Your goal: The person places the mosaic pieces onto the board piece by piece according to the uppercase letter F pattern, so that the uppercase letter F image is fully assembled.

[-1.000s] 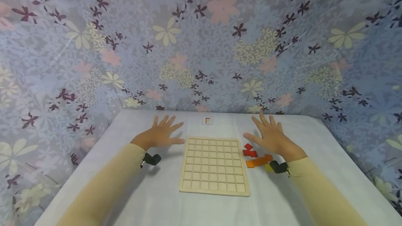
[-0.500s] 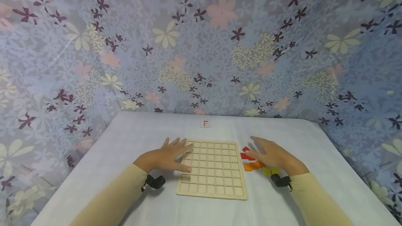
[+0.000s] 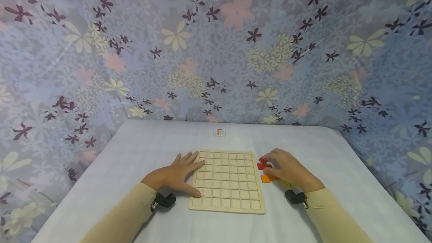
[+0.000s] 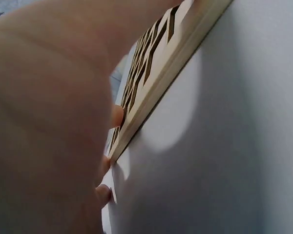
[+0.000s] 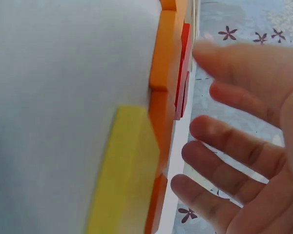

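A square wooden grid board lies flat on the white table. My left hand rests along its left side with fingers spread, thumb and index over the rim. In the left wrist view the board's edge runs past the palm. To the right of the board, my right hand reaches over coloured pieces, its fingertips at the red pieces; no grip on one shows. Below them lies an orange piece, and a yellow piece is partly hidden under the hand. The right wrist view shows the yellow piece nearest.
Behind the board, a small card with a printed grid pattern lies on the table. The white tablecloth reaches back to a floral curtain. Each wrist wears a small black camera.
Both hands have come down from above the table. The left hand has settled on the board's left edge. The right hand has moved over the coloured pieces, its fingers bending towards the red ones.
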Tool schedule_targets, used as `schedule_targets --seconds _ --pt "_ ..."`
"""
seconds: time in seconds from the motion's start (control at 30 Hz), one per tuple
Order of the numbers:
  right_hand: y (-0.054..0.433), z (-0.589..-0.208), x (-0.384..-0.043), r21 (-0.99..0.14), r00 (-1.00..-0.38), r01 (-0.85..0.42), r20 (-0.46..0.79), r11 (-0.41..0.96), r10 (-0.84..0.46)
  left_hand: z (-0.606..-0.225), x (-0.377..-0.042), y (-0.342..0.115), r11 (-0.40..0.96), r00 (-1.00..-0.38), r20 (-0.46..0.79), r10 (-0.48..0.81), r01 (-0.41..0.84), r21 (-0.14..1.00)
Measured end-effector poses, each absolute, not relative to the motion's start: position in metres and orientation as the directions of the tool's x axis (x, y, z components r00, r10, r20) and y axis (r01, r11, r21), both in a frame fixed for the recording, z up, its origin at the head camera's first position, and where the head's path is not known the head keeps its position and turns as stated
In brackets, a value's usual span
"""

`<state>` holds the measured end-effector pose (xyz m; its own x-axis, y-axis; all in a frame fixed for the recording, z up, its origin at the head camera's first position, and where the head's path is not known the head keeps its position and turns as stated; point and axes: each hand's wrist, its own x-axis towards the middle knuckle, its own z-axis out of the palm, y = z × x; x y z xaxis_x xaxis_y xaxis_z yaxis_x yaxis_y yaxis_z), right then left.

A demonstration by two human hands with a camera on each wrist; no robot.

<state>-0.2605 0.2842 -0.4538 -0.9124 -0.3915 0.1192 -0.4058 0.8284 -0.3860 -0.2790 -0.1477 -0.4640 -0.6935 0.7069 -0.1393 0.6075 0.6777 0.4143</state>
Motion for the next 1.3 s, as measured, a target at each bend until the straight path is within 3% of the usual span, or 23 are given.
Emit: schedule_targets --seconds 0.3,0.67,1.13,1.3 --pt "0.283 -0.459 -0.279 -0.413 -0.910 -0.415 0.171 0.811 -0.379 -0.466 -0.279 -0.153 0.652 -0.689 -0.095 0.719 0.620 0.436" --pt "0.289 -0.458 -0.292 -0.523 -0.953 -0.273 0.031 0.807 -0.302 -0.465 -0.279 -0.150 0.641 -0.680 -0.082 0.729 0.635 0.432" --pt "0.293 -0.463 -0.294 -0.529 -0.933 -0.320 0.032 0.786 -0.357 -0.474 -0.280 -0.152 0.633 -0.682 -0.050 0.730 0.647 0.425" --pt "0.294 -0.464 -0.291 -0.547 -0.938 -0.309 0.037 0.778 -0.346 -0.476 -0.282 -0.157 0.665 -0.720 -0.036 0.693 0.619 0.417"
